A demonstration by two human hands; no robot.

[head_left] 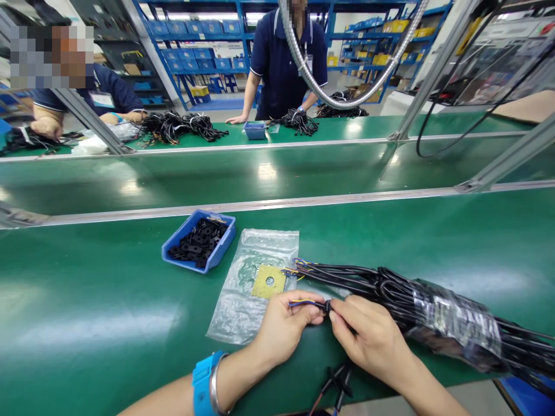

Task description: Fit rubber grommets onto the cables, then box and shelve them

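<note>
My left hand (284, 326) pinches the end of a black cable (319, 304), and thin blue and yellow wires stick out of it to the left. Against it, my right hand (368, 332) grips a small black part (327, 307) around the cable, fingertips almost touching those of the left. Just beyond lies a thick bundle of black cables (373, 280), wrapped in clear plastic, its coloured wire ends pointing left. Under those ends a clear zip bag (236, 312) lies flat with a yellow square piece (262, 283) with a round hole. Below my hands hang more cable ends (338, 384) with black parts on them.
A blue bin (223, 245) of small black parts stands left of the bag. Metal rails (243, 206) and slanted posts (511, 153) separate the green benches. Across from me, two people in dark shirts (288, 63) work beside cable bundles (184, 126). A flexible metal hose (318, 92) hangs overhead.
</note>
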